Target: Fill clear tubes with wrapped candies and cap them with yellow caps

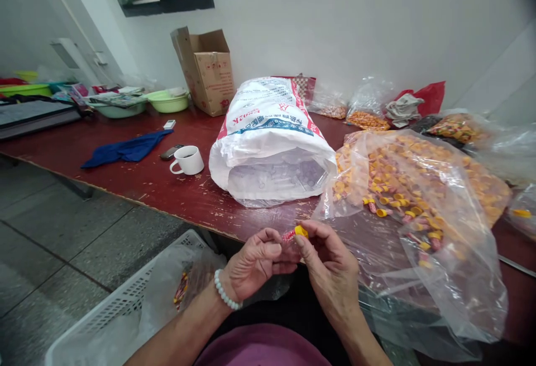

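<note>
My left hand [257,263], with a pale bead bracelet at the wrist, has its fingers closed around the clear and red end of a small yellow-capped piece [301,231]. The thumb and fingers of my right hand [330,263] pinch the yellow cap. Both hands are close together at the front edge of the dark red table [180,198]. Beyond them a white woven sack [268,115] lies with its mouth facing me and clear plastic pieces [280,176] inside. To the right, a large clear bag [456,187] holds many yellow-capped pieces with red parts.
A white mug [188,160], a blue cloth [125,150] and an open cardboard box [213,76] are left of the sack. Below left is a white basket [104,310] lined with plastic. More filled bags [368,118] line the wall at right.
</note>
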{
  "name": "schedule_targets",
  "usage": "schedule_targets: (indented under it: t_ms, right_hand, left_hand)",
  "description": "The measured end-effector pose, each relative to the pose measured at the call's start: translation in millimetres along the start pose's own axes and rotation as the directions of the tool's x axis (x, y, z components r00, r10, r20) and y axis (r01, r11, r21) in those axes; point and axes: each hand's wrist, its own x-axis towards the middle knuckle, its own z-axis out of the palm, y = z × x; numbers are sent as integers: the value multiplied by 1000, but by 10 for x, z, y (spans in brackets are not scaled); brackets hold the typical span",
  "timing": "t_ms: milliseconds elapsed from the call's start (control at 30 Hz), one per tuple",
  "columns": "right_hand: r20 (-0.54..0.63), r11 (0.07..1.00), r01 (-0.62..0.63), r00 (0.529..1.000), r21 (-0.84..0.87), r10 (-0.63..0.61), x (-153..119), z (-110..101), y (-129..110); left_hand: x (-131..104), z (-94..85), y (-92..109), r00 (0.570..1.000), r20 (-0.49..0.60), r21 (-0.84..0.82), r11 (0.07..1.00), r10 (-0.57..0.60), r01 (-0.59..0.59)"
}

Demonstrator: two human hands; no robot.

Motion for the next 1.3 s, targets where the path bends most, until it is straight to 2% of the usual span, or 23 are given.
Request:
schedule_targets:
  t_ms: [67, 167, 267, 333, 500, 600, 700, 833, 900, 1033, 1100, 1133, 1167, 1200, 1233, 1267, 1300]
  right_hand:
    - [84, 988, 98, 993, -120, -89, 26, -29, -12]
    - [238, 918, 291, 944, -268, -230, 26, -40, -16]
    - [330, 822, 401, 902, -405, -277, -24, 17, 44]
    - [350, 800, 399, 902, -447, -254, -46, 62, 104]
    - [362, 891, 299, 917, -340, -169, 31, 29, 174]
    - [469, 907, 266, 879, -328, -88, 78, -58, 163]
    - [525, 929, 250, 848, -272, -74, 58, -94, 180]
    - [424, 885, 321, 891, -337, -162, 22, -27, 256]
    - [407, 849, 367, 891, -379, -203, 31, 16, 266]
    - [459, 825, 351, 879, -442, -128, 70, -18, 151]
    - [451, 845, 332, 884, -419, -123, 98, -151, 91]
    - [409, 863, 307, 903, -401, -131, 120, -253, 90]
    - [336, 879, 263, 933, -398, -127, 150, -380, 118]
    - [239, 886, 192, 966, -421, -95, 192, -528, 180]
    - [125, 876, 98, 991, -473, -43, 247, -691, 275]
    - [14, 838, -16, 1000, -545, 28, 315, -860, 398]
    - [-74, 751, -140, 990, -645, 120, 397, -1025, 542]
  left_hand:
    - [-23, 8, -33, 1000, 1, 47, 999, -9, 9]
    - [-26, 16, -42, 999, -37, 74, 997, 11, -8]
    - [-11, 24, -64, 996, -87, 98, 995, 2, 6]
    - [-1, 34, -91, 996, -92, 97, 995, -14, 23]
    - [41, 65, -103, 993, -75, 110, 989, -93, 101]
    - [87, 52, -62, 996, -68, 148, 987, -52, 61]
    - [136, 7, -22, 998, -58, 180, 983, -20, 30]
    - [185, -45, -26, 997, -29, 169, 982, -78, 82]
    - [204, -32, -59, 994, -1, 164, 981, -108, 106]
    - [277, 67, -87, 990, 25, 234, 964, -138, 128]
    - [376, 74, 15, 996, -12, 379, 922, -86, 85]
    - [455, 44, 112, 999, -50, 502, 865, -2, 26]
    - [558, -13, 238, 988, -87, 652, 757, 127, -40]
    - [684, -98, 385, 952, -98, 803, 588, 291, -97]
    - [829, -205, 543, 895, -50, 931, 346, 443, -119]
    - [988, -327, 703, 835, 33, 993, 78, 550, -90]
    - [1149, -455, 853, 800, 142, 983, -175, 583, -48]
